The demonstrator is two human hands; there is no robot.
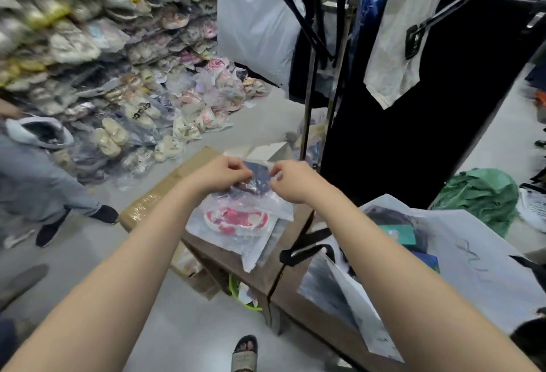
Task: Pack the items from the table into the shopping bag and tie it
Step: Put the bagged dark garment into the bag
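- Nearest us, at 4 o'clock: white plastic shopping bag (461, 256) with black handles, lying open on the brown table (298, 297).
- Our left hand (220, 175) and right hand (291, 181), at 12 o'clock: both pinch the top edge of a clear plastic packet of dark clothing (260, 182).
- Beneath it, on the table's far corner: clear packet with pink-and-white slippers (236, 218).

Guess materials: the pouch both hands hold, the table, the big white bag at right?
Pouch: thin clear plastic film, glossy and crinkled; dark contents show through. Table: looks like brown laminate or wood, matte; unsure. White bag: likely matte plastic or nonwoven with black strap handles; too blurred to tell.
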